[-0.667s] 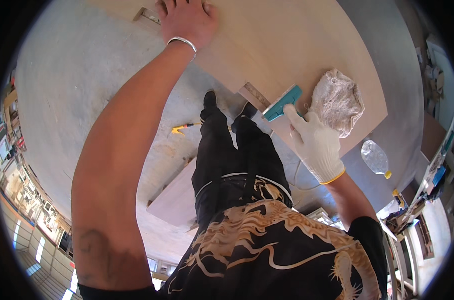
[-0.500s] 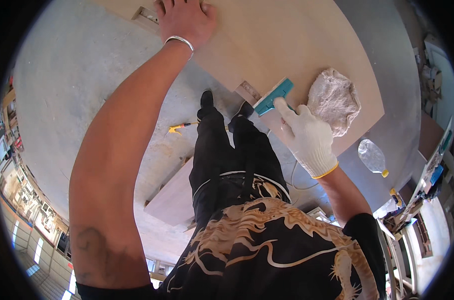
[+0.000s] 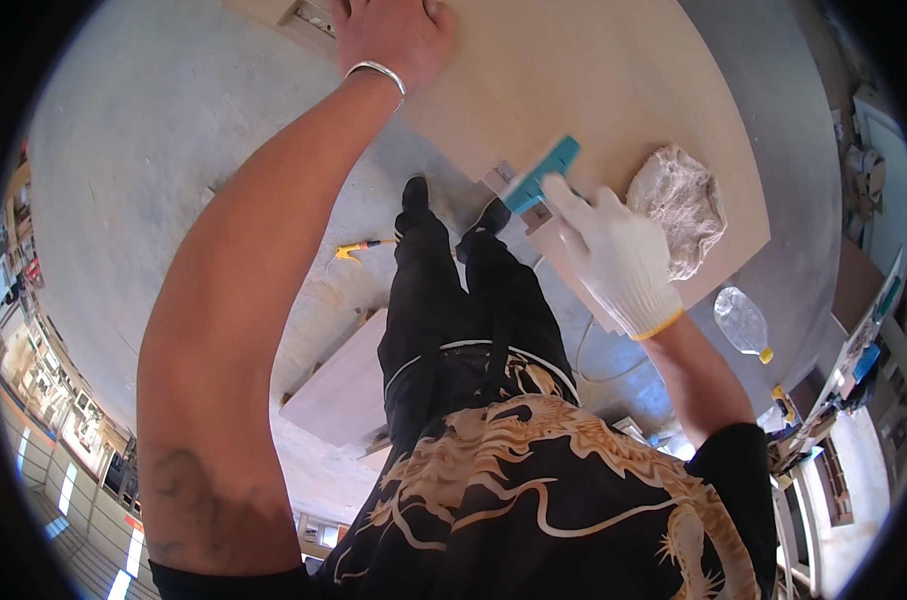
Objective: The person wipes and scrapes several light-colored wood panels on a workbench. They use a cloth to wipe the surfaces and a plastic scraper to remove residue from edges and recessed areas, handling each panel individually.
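My bare left hand (image 3: 398,40), with a silver bangle at the wrist, lies with fingers spread on a large pale wooden board (image 3: 583,70); its fingertips run out of the picture at the top. A white knit glove covers my right hand (image 3: 613,240), whose fingers are closed on a teal scraper (image 3: 543,178) with a wide flat head. The scraper is over the board's near edge, partly covering a recessed notch (image 3: 536,214); whether it touches the wood I cannot tell. Beside the glove, a crumpled whitish cloth bundle (image 3: 678,212) rests on the board.
A clear plastic bottle (image 3: 743,322) with a yellow cap lies right of the board. On the grey floor (image 3: 173,200) are a yellow air blow gun (image 3: 351,252) and another wooden panel (image 3: 338,385). A thin hose (image 3: 585,365) curves near my legs. Shelving and clutter line the right side.
The scraper has shifted left along the board's near edge, over the notch, and is slightly blurred. My left hand keeps its place on the board; the whole view has shifted a little.
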`<state>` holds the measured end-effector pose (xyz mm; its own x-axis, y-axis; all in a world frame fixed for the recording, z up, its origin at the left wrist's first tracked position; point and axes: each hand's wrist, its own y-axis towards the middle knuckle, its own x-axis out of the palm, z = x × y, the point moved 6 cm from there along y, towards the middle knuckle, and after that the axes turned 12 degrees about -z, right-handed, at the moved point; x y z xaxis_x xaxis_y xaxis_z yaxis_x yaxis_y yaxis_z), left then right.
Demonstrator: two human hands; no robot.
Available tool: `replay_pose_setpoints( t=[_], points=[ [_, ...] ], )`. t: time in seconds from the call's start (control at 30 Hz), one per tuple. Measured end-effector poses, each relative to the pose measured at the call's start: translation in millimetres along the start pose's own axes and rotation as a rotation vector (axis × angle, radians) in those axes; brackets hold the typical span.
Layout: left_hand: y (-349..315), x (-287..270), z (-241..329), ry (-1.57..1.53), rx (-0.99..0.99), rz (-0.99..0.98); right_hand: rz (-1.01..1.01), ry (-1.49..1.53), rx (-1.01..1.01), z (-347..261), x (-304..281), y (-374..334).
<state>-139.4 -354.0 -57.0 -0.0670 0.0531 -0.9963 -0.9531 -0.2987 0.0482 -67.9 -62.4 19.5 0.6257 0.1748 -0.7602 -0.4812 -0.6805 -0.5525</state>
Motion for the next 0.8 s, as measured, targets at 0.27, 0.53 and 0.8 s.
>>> replay_pose_setpoints(
  t=[0.27,0.53,0.8],
  points=[
    [0,-4,-1,-0.049,-0.019,-0.034,-0.022,-0.053,-0.113,2,-11,25],
    [-1,-5,0,-0.052,-0.034,-0.008,-0.023,-0.185,-0.366,5,-35,48],
    [-2,-3,-1,-0.087,-0.052,-0.072,-0.092,-0.369,-0.561,7,-46,76]
  ],
)
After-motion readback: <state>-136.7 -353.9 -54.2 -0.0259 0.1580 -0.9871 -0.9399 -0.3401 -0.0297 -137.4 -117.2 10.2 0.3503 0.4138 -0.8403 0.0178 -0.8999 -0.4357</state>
